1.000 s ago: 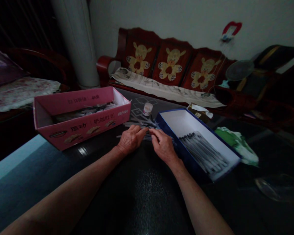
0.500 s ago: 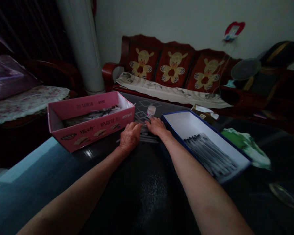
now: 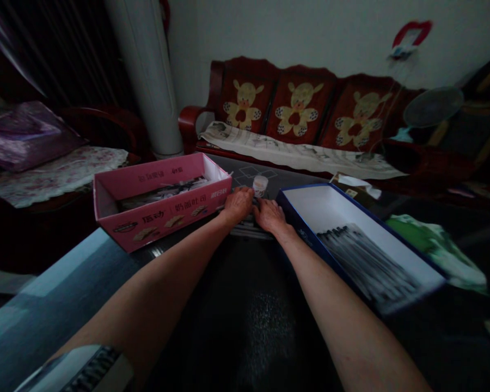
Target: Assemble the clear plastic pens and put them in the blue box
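Observation:
Close together over the dark table, my left hand (image 3: 239, 205) and my right hand (image 3: 270, 215) both have curled fingers. What looks like a slim pen is in my left hand, one end poking out on its left side. The fingertips of my right hand are closed at a small dark end beside my left fingers; details there are dim. Below both hands lie several loose pens (image 3: 251, 234), partly covered. Just beyond the fingertips stands a small round tub (image 3: 260, 186). Many dark-ended, clear-barrelled pens (image 3: 363, 261) lie in rows inside the blue-edged box (image 3: 310, 204) to the right.
A pink carton (image 3: 163, 218) holding a jumble of thin pieces stands to the left. Behind the blue-edged box is a tissue box (image 3: 353, 188); a green-and-white plastic bag (image 3: 436, 250) lies to its right. A wooden sofa (image 3: 280, 103) stands beyond the table (image 3: 212, 326).
Both hands have come closer together, the left one shifting away from me and towards the right. The view has swung slightly, so the boxes appear further right.

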`<state>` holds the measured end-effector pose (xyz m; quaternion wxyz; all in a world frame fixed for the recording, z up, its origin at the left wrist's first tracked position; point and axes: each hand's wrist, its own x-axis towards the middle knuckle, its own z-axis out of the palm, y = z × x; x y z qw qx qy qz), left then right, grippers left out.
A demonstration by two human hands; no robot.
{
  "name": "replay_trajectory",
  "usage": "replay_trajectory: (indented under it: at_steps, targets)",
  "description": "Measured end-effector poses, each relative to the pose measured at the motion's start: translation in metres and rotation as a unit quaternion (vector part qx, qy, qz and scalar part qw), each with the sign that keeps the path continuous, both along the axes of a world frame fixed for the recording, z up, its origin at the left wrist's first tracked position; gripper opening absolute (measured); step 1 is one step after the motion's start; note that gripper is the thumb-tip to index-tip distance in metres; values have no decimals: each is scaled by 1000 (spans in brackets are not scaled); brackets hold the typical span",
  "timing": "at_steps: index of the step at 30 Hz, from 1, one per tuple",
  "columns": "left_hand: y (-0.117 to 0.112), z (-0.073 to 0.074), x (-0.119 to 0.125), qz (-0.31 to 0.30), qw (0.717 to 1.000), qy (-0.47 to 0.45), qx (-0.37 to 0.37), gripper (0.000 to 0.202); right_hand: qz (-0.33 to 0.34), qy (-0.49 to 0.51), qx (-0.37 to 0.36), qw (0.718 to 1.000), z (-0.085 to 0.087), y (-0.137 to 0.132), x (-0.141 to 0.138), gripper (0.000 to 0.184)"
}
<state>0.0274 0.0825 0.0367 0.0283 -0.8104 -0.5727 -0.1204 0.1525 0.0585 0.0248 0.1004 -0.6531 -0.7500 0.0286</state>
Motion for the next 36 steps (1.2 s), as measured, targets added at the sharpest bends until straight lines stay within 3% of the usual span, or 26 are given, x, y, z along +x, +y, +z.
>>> replay_trajectory:
  at_steps: [4, 8, 19, 26, 30, 33, 36]
  targets:
    - [17, 5, 5, -32, 998, 28, -48, 29, 5, -1, -11, 1000, 2, -1, 3, 43]
    - [16, 5, 6, -56, 996, 39, -63, 28, 17, -4, -7, 1000, 3, -9, 4, 41]
    - [-49, -10, -8, -63, 998, -7, -9, 26, 57, 5, 26, 998, 0, -61, 3, 35]
    - [-86, -17, -15, -113, 993, -19, 11, 25, 99, 37, 40, 994, 1, -102, 10, 35]
    - [-95, -12, -23, -153, 986, -41, 42, 28, 127, 52, 78, 987, 8, -114, 23, 39]
    - [-93, -9, -34, -94, 988, -92, 77, 29, 68, 44, 113, 990, 13, -107, 32, 44]
    - [-90, -15, -43, -5, 992, -117, 57, 27, -22, 8, 55, 998, 12, -95, 31, 46]
